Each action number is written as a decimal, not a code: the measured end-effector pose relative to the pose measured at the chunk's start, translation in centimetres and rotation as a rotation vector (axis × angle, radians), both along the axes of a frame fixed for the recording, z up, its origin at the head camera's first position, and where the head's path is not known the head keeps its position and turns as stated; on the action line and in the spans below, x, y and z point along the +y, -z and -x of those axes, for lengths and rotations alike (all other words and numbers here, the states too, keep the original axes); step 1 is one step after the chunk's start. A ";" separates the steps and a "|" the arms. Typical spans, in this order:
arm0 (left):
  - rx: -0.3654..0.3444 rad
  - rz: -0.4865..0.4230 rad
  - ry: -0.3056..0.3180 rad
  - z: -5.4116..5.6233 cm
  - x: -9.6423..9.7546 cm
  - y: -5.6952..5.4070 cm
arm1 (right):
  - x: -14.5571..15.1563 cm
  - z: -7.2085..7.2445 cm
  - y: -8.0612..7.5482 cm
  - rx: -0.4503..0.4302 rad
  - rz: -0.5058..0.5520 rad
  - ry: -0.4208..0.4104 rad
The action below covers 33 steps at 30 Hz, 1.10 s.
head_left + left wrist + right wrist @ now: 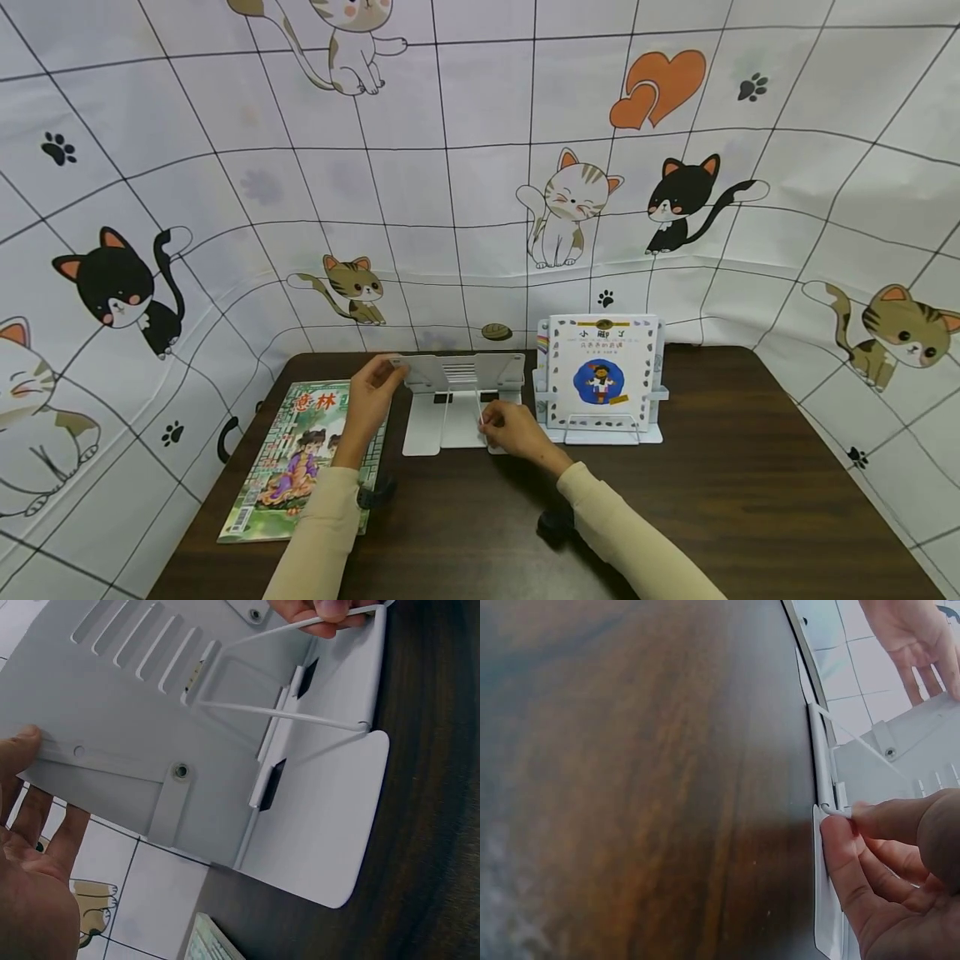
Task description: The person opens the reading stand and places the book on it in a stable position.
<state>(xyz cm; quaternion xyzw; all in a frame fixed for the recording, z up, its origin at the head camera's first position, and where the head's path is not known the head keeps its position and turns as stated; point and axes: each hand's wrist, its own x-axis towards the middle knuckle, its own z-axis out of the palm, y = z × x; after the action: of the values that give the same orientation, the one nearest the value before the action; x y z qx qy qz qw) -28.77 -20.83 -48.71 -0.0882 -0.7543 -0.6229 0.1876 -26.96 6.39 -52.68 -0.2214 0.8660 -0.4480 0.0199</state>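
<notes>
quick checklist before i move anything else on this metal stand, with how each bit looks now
1. Left hand has the panel: ok, thumb and fingers grip its upper corner.
2. Right hand has the wire prop: ok, pinched near its lower end.
3. Panel raised: ok, tilted up from the base.
4. Prop's top seated in one of the slots: cannot tell, it lies at the end slot.
5. Base on the table: ok.
6. Magazine out from under the base: ok, it lies beside it on the left.
</notes>
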 end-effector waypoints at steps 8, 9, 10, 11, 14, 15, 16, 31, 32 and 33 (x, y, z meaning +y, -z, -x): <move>0.005 -0.038 0.009 -0.4 0.3 0.4 | 0.1 -0.2 -0.4 -0.043 -0.005 0.022; 0.004 -0.038 0.007 -0.4 0.3 0.4 | 0.1 -0.2 -0.4 -0.040 -0.009 0.022; 0.001 -0.036 0.004 -0.4 0.3 0.4 | 0.1 -0.3 -0.4 -0.038 -0.013 0.022; -0.001 -0.032 0.002 -0.4 0.3 0.4 | 0.1 -0.3 -0.4 -0.039 -0.016 0.022; 0.000 -0.022 -0.001 -0.6 0.3 0.4 | 0.2 -0.3 -0.4 -0.046 -0.017 0.024; 0.005 -0.018 0.000 -0.5 0.3 0.4 | 0.2 -0.3 -0.5 -0.050 -0.012 0.024; 0.011 -0.015 0.002 -0.6 0.3 0.4 | 0.2 -0.3 -0.5 -0.056 -0.005 0.023; 0.036 -0.073 0.030 -0.5 0.0 0.8 | 2.0 -2.5 -4.7 0.305 0.230 0.346; 0.032 -0.075 0.025 -0.4 -0.1 0.8 | 2.2 -2.6 -5.3 0.377 0.258 0.380; 0.029 -0.078 0.020 -0.3 -0.1 0.9 | 2.4 -2.7 -5.9 0.449 0.279 0.404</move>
<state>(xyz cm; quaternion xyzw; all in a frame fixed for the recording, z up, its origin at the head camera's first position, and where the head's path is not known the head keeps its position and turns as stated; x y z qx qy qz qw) -28.44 -20.94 -49.62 -0.0974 -0.7259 -0.6523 0.1953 -24.27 8.79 -46.73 -0.1388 0.8053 -0.4973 -0.2913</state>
